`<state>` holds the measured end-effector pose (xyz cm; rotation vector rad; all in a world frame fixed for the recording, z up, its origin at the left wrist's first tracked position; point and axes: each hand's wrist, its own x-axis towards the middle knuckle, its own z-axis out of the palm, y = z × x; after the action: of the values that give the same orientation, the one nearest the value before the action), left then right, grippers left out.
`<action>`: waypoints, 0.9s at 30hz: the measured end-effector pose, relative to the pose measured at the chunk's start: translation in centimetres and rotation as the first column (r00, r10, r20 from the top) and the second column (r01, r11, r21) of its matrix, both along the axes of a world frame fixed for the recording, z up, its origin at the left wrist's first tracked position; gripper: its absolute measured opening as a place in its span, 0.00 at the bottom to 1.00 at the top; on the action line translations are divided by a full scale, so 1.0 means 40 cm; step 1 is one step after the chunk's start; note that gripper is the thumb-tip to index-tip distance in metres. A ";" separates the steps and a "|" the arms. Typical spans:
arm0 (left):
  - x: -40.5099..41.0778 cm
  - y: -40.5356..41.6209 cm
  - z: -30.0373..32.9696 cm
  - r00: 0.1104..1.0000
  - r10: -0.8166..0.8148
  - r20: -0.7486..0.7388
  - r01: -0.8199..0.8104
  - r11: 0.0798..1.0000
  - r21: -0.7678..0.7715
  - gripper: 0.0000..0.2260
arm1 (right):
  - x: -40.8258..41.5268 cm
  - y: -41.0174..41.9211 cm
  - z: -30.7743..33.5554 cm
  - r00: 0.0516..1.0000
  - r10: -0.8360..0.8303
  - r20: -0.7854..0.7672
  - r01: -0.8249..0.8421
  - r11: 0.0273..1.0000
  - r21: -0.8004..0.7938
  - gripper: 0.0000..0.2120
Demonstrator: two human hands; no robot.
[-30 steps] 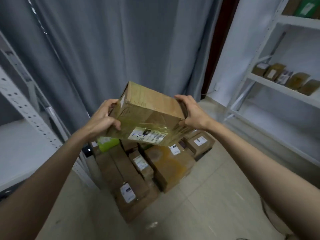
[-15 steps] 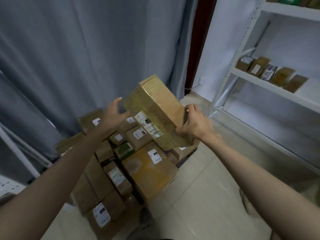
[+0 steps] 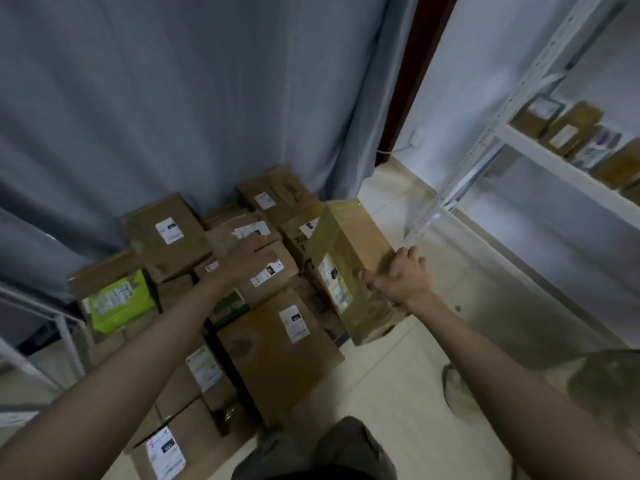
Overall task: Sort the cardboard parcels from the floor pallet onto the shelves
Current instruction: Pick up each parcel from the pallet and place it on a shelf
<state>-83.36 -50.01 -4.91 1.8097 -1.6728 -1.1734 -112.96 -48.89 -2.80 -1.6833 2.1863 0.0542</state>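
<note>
Right hand [image 3: 401, 282] clutches a taped parcel [image 3: 349, 265], left hand [image 3: 247, 258] lies flat on the pile [image 3: 277, 348], few boxes shelved [image 3: 568, 128], most left.

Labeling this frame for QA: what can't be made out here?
- Labels on the pile: too small and blurred to read, head view.
- Left hand: fingertips blurred against a box; grip unclear.
- Pallet: hidden under the pile.
- Shelf parcels: cut off by the right edge.
- Held parcel: far side hidden; right hand covers one edge.
</note>
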 end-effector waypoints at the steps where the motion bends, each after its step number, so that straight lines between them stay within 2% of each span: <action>1: -0.007 -0.019 -0.022 1.000 -0.013 0.006 0.012 0.999 0.053 0.20 | -0.006 -0.030 -0.027 1.000 -0.007 -0.008 0.007 1.000 0.013 0.44; 3: -0.023 -0.052 -0.063 1.000 0.018 -0.006 -0.017 0.995 0.101 0.19 | -0.015 -0.096 -0.086 1.000 -0.016 -0.010 0.016 0.998 0.057 0.45; 5: -0.036 -0.072 -0.115 0.992 0.116 -0.054 -0.106 0.983 0.152 0.18 | -0.017 -0.161 -0.153 1.000 -0.004 0.014 0.002 0.991 0.133 0.47; 7: -0.055 -0.097 -0.174 0.986 0.156 -0.062 -0.142 0.972 0.186 0.13 | -0.013 -0.223 -0.231 0.999 0.001 0.042 -0.010 0.976 0.216 0.50; 9: -0.076 -0.132 -0.239 0.972 0.228 -0.052 -0.208 0.945 0.253 0.14 | -0.008 -0.274 -0.318 0.997 0.012 0.077 -0.032 0.962 0.271 0.53; 12: -0.114 -0.197 -0.339 0.983 0.164 0.084 -0.182 0.939 0.292 0.18 | -0.005 -0.332 -0.450 0.990 -0.011 0.138 -0.036 0.941 0.336 0.58; 16: -0.187 -0.302 -0.482 0.991 0.088 0.098 -0.117 0.928 0.353 0.15 | -0.019 -0.398 -0.615 0.977 -0.058 0.204 -0.013 0.944 0.330 0.62; 20: -0.252 -0.409 -0.646 0.990 0.049 0.133 -0.088 0.947 0.307 0.16 | -0.036 -0.429 -0.763 0.974 -0.032 0.224 -0.039 0.951 0.306 0.62; 22: -0.270 -0.456 -0.733 0.982 0.046 0.181 -0.101 0.946 0.309 0.21 | -0.045 -0.427 -0.823 0.977 0.009 0.215 -0.074 0.952 0.297 0.60; 24: -0.276 -0.493 -0.821 0.958 0.003 0.288 -0.094 0.948 0.304 0.23 | -0.056 -0.420 -0.871 0.971 0.014 0.238 -0.084 0.955 0.286 0.56; 25: -0.275 -0.506 -0.860 0.924 -0.046 0.379 -0.077 0.950 0.302 0.25 | -0.060 -0.417 -0.890 0.967 0.006 0.255 -0.079 0.958 0.277 0.55; 27: -0.271 -0.518 -0.920 0.804 -0.163 0.572 -0.016 0.956 0.293 0.29 | -0.067 -0.414 -0.919 0.956 -0.006 0.292 -0.071 0.965 0.252 0.52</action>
<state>-94.19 -70.74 -41.71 2.5119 -1.9932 -0.9679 -115.64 -65.45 -39.58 -1.4775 1.8456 0.0921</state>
